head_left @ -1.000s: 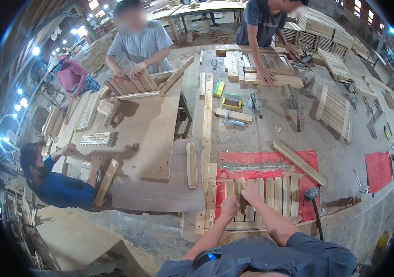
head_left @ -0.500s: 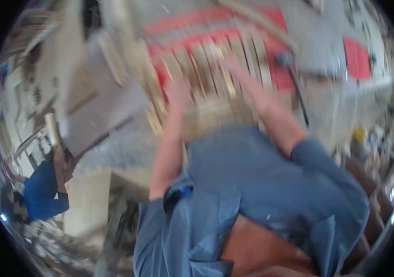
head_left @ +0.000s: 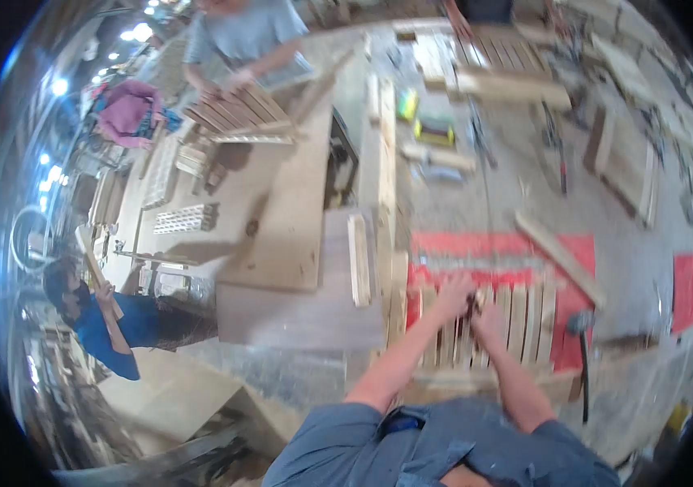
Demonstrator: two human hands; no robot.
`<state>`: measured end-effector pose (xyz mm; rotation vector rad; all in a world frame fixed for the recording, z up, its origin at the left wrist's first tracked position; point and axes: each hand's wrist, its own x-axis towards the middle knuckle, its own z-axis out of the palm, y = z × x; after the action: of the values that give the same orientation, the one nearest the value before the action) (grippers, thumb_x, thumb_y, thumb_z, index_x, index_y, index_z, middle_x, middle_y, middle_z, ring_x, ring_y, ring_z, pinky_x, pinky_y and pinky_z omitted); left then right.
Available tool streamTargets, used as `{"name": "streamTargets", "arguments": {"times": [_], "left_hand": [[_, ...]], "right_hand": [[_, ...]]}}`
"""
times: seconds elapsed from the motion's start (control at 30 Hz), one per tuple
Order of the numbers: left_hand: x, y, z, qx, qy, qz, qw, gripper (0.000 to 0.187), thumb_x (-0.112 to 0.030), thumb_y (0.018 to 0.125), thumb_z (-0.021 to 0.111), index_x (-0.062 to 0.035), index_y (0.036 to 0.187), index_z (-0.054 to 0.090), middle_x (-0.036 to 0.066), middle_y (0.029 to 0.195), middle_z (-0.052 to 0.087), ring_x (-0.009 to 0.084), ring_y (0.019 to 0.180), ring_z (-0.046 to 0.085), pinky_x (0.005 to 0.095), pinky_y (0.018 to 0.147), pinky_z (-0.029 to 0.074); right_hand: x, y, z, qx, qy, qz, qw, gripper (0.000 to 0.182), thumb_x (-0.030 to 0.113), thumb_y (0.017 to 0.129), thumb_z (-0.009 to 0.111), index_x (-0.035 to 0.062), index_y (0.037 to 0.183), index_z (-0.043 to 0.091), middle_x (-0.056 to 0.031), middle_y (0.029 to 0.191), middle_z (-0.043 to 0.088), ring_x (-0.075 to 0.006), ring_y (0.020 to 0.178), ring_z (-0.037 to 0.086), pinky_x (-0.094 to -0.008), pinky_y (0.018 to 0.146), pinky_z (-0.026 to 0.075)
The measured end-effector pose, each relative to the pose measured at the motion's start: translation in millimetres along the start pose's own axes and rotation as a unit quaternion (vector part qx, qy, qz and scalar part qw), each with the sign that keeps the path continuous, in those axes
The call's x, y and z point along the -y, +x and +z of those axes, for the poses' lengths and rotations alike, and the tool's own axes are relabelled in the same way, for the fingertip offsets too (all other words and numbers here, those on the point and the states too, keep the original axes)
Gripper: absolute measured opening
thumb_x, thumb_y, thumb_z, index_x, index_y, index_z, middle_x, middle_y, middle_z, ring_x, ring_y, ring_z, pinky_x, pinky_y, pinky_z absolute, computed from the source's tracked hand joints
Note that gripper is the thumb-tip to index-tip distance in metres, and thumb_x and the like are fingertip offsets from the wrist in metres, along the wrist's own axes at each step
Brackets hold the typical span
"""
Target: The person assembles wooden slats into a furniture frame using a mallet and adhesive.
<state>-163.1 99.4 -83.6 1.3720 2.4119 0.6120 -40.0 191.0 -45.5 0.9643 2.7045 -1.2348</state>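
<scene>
Both hands are close together above a row of wooden slats point(head_left: 521, 321) on the bench. My left hand point(head_left: 454, 294) is over the slats left of centre, its fingers closed round something too small to make out. Beside it, my right hand point(head_left: 488, 315) has curled fingers near a small dark object between the hands; its grip is unclear. Red sheeting point(head_left: 570, 337) lies under and around the slats. To the right, a mallet point(head_left: 580, 322) with a black handle rests on the red sheeting. A loose wooden strip point(head_left: 557, 256) lies diagonally behind the slats.
A person in grey point(head_left: 245, 36) handles a slatted panel point(head_left: 241, 109) at the upper left. Another in blue point(head_left: 123, 321) holds a wooden piece at the left. Someone's hand point(head_left: 462, 26) is near a slatted panel point(head_left: 505, 53) at the top. Clamps point(head_left: 553, 142) lie beyond.
The view has swung up and left, showing more of the benches and other people. My hands, earlier apart over the slats, are now close together.
</scene>
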Motion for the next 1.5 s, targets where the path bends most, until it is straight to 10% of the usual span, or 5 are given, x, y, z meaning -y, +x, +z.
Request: {"name": "streamTargets", "arguments": {"times": [0.27,0.7,0.8,0.87,1.5], "left_hand": [[-0.4,23.9,38.4,-0.249,-0.065,0.085,0.963,0.036,-0.017,0.078,0.068,-0.0137,0.114,0.067,0.009,0.107,0.056,0.0296,0.112,0.052,0.0469,0.087,0.044],[15.9,38.2,73.9,-0.096,-0.061,0.027,0.993,0.016,-0.015,0.08,0.063,-0.0052,0.091,0.07,0.023,0.097,0.068,0.0382,0.095,0.067,0.0511,0.086,0.052],[-16.0,47.4,5.0,0.175,-0.077,-0.048,0.98,0.022,-0.02,0.089,0.061,-0.0064,0.103,0.07,0.022,0.099,0.068,0.0384,0.094,0.066,0.0491,0.082,0.053],[-12.3,56.7,60.8,-0.171,-0.05,0.158,0.971,0.029,-0.027,0.091,0.062,-0.0155,0.116,0.07,0.011,0.116,0.066,0.0329,0.111,0.061,0.0499,0.089,0.049],[-59.4,73.3,75.0,-0.083,-0.072,0.065,0.992,0.028,-0.021,0.086,0.067,-0.0142,0.113,0.073,0.008,0.116,0.066,0.0333,0.118,0.056,0.0489,0.099,0.047]], "right_hand": [[-23.4,-29.6,-9.1,0.061,-0.073,0.02,0.995,0.026,0.028,0.085,0.068,0.0031,0.088,0.065,-0.025,0.082,0.067,-0.0462,0.08,0.066,-0.0525,0.071,0.052],[-33.8,-0.6,-23.4,-0.008,-0.055,-0.084,0.995,0.038,0.043,0.1,0.053,0.0135,0.116,0.07,-0.024,0.089,0.07,-0.0455,0.083,0.067,-0.0555,0.071,0.051],[-89.3,-13.6,0.8,0.053,-0.157,-0.02,0.986,0.041,0.04,0.092,0.061,0.0003,0.097,0.071,-0.0233,0.088,0.07,-0.0416,0.08,0.068,-0.0517,0.071,0.053],[-91.5,-49.1,-7.5,0.061,-0.14,0.074,0.986,0.04,0.038,0.093,0.06,0.0,0.097,0.07,-0.0238,0.09,0.07,-0.043,0.085,0.068,-0.0516,0.075,0.053],[-109.5,-26.2,-60.8,-0.027,-0.043,0.126,0.991,0.033,0.028,0.082,0.065,0.0022,0.103,0.067,-0.0258,0.095,0.069,-0.0443,0.094,0.067,-0.0524,0.085,0.053]]}}
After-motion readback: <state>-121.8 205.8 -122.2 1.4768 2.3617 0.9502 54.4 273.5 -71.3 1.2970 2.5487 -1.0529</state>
